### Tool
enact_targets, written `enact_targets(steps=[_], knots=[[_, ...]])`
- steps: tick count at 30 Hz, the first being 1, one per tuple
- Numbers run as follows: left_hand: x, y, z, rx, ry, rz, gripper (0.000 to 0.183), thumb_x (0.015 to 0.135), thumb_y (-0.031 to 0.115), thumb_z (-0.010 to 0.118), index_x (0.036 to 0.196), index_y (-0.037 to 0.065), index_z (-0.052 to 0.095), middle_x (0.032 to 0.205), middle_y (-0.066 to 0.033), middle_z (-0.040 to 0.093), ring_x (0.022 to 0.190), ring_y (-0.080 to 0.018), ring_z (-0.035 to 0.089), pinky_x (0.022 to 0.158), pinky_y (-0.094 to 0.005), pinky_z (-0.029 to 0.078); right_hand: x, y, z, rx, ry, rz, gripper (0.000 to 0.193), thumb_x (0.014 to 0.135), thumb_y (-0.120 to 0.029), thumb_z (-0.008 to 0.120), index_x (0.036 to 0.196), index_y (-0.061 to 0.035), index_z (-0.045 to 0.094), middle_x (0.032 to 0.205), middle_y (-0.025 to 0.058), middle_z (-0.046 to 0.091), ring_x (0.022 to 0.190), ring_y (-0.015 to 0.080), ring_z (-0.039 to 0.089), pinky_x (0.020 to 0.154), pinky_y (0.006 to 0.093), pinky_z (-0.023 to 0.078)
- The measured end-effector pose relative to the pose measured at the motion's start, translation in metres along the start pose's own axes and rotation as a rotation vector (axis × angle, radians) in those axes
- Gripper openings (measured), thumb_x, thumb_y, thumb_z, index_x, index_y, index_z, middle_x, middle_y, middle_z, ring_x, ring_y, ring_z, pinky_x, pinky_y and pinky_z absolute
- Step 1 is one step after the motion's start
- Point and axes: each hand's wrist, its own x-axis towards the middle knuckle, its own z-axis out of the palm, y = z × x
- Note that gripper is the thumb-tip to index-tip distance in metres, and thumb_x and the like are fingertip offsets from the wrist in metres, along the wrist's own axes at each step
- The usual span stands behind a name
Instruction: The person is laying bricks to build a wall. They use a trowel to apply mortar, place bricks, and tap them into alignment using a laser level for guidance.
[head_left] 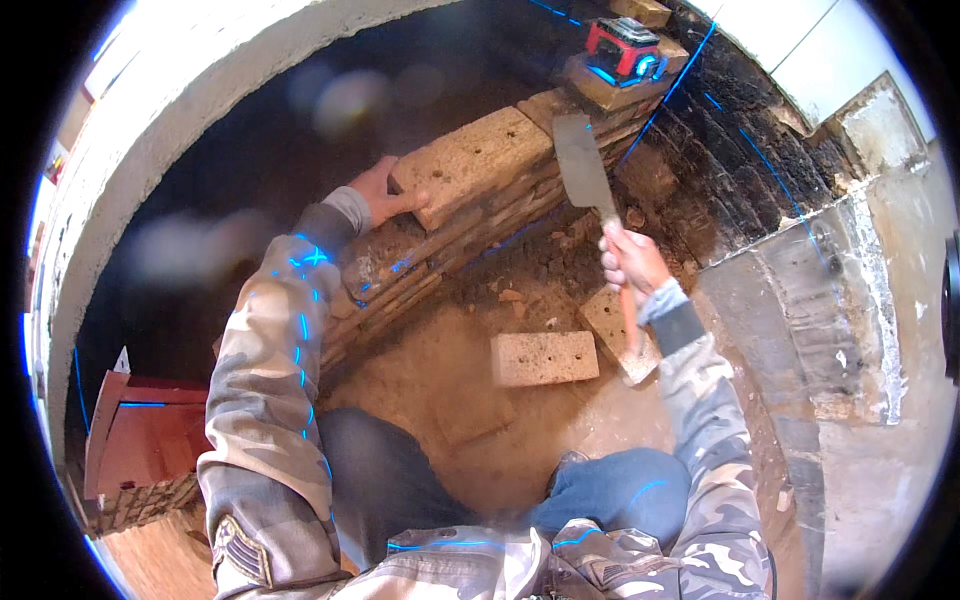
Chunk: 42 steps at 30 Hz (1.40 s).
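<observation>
A long tan brick (475, 160) lies on top of a low brick wall (450, 250). My left hand (383, 195) grips its near left end, thumb along the front edge and fingers around the end face. My right hand (635, 258) is closed around the orange handle of a trowel. The broad, flat grey blade of the trowel (582, 165) points up and away, just off the brick's right end. Whether the blade touches the wall I cannot tell.
A red and black laser level (622, 50) stands on a brick at the wall's far end, throwing blue lines. Two loose bricks, one pale (545, 358) and one partly behind the handle (610, 318), lie on the dusty floor. A reddish metal piece (150, 435) stands at left.
</observation>
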Motion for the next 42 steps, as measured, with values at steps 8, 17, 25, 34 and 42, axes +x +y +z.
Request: enact_targets(steps=[8, 17, 25, 34, 42], knots=[[-0.004, 0.005, -0.02, 0.086, -0.053, -0.042, 0.1, 0.081, 0.057, 0.074, 0.149, -0.004, 0.032, 0.138, -0.0255, 0.054, 0.131, -0.0323, 0.051, 0.111, -0.0377, 0.037, -0.059, 0.016, 0.006, -0.173, -0.041, 0.093, 0.035, 0.103, -0.042, 0.052, 0.093, -0.0091, 0.054, 0.058, -0.0035, 0.046, 0.041, 0.0077, 0.041, 0.038, 0.0255, 0.035], [-0.04, 0.074, 0.06, 0.556, -0.109, -0.076, 0.042, 0.1, 0.023, 0.059, 0.136, 0.003, 0.054, 0.135, -0.0212, 0.057, 0.121, -0.0331, 0.057, 0.103, -0.0414, 0.046, -0.343, 0.206, -0.115, -0.433, 0.904, -0.089, 0.027, 0.101, -0.03, 0.057, 0.097, -0.0051, 0.065, 0.061, -0.0003, 0.055, 0.05, 0.0088, 0.051, 0.047, 0.0286, 0.039], [-0.108, 0.118, 0.109, 0.512, -0.417, 0.45, 0.067, 0.091, 0.025, 0.069, 0.147, 0.001, 0.041, 0.153, -0.0247, 0.037, 0.142, -0.0421, 0.034, 0.115, -0.0474, 0.031, -0.656, 0.404, -0.102, -0.842, 1.696, 0.8, 0.045, 0.095, -0.043, 0.056, 0.082, -0.0002, 0.065, 0.066, 0.0158, 0.063, 0.065, 0.0264, 0.065, 0.063, 0.0424, 0.05], [-0.072, 0.01, 0.215, 0.698, -0.829, 0.515, 0.079, 0.08, 0.024, 0.077, 0.146, -0.001, 0.04, 0.151, -0.0281, 0.036, 0.135, -0.0462, 0.04, 0.111, -0.0484, 0.037, -0.675, 0.526, -0.085, -0.56, 1.58, 1.305, 0.042, 0.094, -0.039, 0.055, 0.086, -0.0007, 0.069, 0.096, 0.0277, 0.069, 0.096, 0.0461, 0.066, 0.082, 0.0521, 0.053], [-0.068, 0.028, 0.219, 0.587, -0.822, 0.35, 0.077, 0.08, 0.027, 0.076, 0.145, 0.0, 0.042, 0.147, -0.031, 0.04, 0.134, -0.0471, 0.041, 0.112, -0.0486, 0.036, -0.586, 0.494, -0.073, -0.547, 1.504, 1.126, 0.038, 0.098, -0.038, 0.054, 0.092, -0.001, 0.06, 0.091, 0.0291, 0.068, 0.091, 0.0493, 0.064, 0.078, 0.0561, 0.052]])
